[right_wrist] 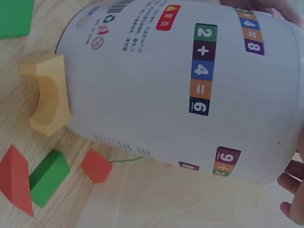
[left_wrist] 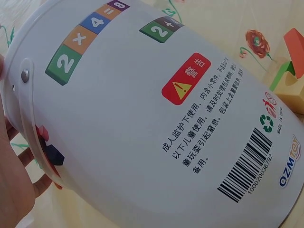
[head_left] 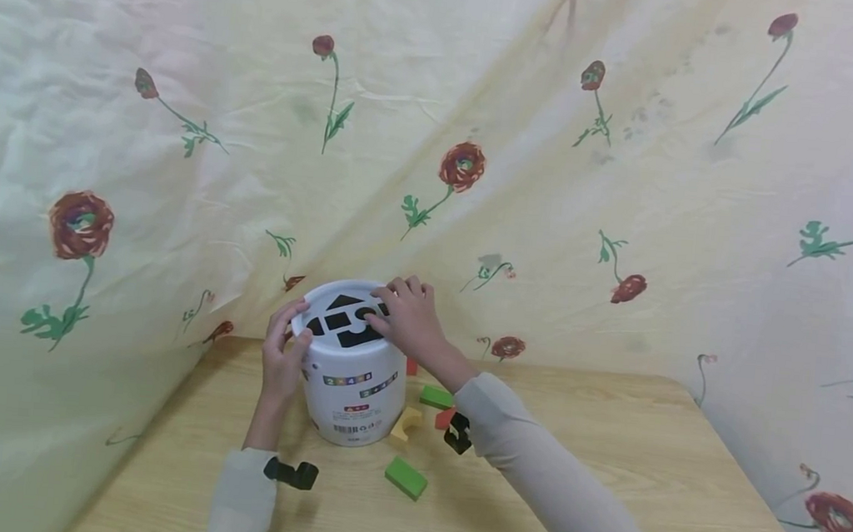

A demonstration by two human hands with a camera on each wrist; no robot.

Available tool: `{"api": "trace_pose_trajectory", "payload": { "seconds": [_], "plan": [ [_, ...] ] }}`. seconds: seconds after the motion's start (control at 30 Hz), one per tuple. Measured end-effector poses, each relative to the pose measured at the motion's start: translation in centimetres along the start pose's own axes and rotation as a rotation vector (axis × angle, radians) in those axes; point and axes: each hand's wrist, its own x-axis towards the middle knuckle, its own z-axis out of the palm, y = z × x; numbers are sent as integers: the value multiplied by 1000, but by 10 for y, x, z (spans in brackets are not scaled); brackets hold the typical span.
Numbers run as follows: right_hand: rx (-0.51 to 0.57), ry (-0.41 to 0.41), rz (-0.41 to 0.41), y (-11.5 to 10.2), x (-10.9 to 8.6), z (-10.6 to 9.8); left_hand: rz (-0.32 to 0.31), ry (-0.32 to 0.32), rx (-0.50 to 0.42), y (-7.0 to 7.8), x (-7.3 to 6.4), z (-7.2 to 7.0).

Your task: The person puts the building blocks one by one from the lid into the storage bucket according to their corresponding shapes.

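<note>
Open room on the worktop's [head_left: 606, 464] right; white bucket [head_left: 345, 389] stands near its far left corner!
Up at the lid [head_left: 318, 306], left hand [head_left: 286, 351] curls its fingers round the rim, apparently steadying; right hand [head_left: 413, 319] bends over, any pinch hidden, can't tell! Next move likely needs the bucket still. Beside the base: yellow arch [right_wrist: 59, 95], green block [head_left: 405, 478].

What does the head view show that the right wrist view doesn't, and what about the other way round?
Only the head view shows the black shapes on top of the bucket and the light sleeves.

Only the right wrist view shows the "9 ÷ 3" label.

Both show the bucket, curved yellow block, green blocks, red blocks, and parts of the left hand and right hand.
</note>
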Motion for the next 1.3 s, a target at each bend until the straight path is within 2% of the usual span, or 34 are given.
{"api": "trace_pose_trajectory", "payload": {
  "seconds": [0.13, 0.33, 0.57, 0.73, 0.83, 1.1, 1.3],
  "plan": [
    [29, 50, -3, 2, -2, 1, -12, 3, -2, 2, -1, 0],
    [140, 140, 4, 9, -9, 2, -13, 5, -13, 0, 1, 0],
    [215, 209, 41, 27, -24, 2, -14, 10, 12, 2, 0, -1],
    [227, 237, 65, 49, -38, 4, 3, 35, 7, -24, 8, 1],
    [237, 226, 71, 63, -49, 8, 25, 55, -6, -37, 13, 2],
    [243, 76, 126, 93, -87, 24, 64, 78, -33, -41, 14, 6],
    [192, -46, 103, 111, -115, 37, 63, 79, -35, -42, 14, 6]
  ]
}}
